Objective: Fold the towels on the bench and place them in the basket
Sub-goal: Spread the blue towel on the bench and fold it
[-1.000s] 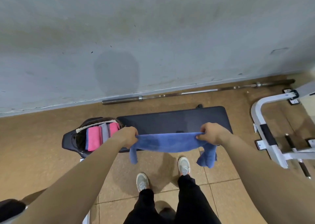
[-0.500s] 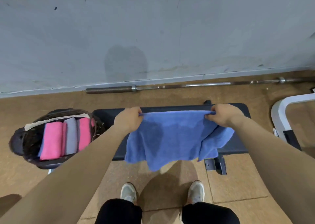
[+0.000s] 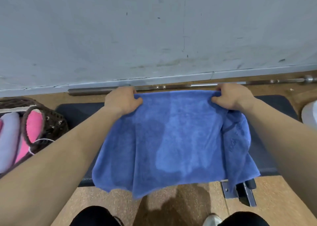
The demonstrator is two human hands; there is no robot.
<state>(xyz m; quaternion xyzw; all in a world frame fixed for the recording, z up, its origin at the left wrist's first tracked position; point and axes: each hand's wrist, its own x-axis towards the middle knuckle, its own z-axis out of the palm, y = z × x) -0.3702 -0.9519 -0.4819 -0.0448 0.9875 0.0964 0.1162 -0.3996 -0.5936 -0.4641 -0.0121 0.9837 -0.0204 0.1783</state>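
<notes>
Two grips: left hand (image 3: pixel 122 99) and right hand (image 3: pixel 229 97) each pinch a far corner of towel (image 3: pixel 171 140), fingers (image 3: pixel 137 100) curled on the hem. I reckon that's to pull it flat across the worktop (image 3: pixel 77 109) for folding. Basket (image 3: pixel 53 124) sits off worktop's left end.

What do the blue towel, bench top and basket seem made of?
Blue towel: soft plush cloth, likely microfibre or terry; fuzzy nap, limp drape.
Bench top: probably dark padded vinyl or leatherette; smooth, faint sheen.
Basket: dark woven wicker or cord; open weave shows.
</notes>
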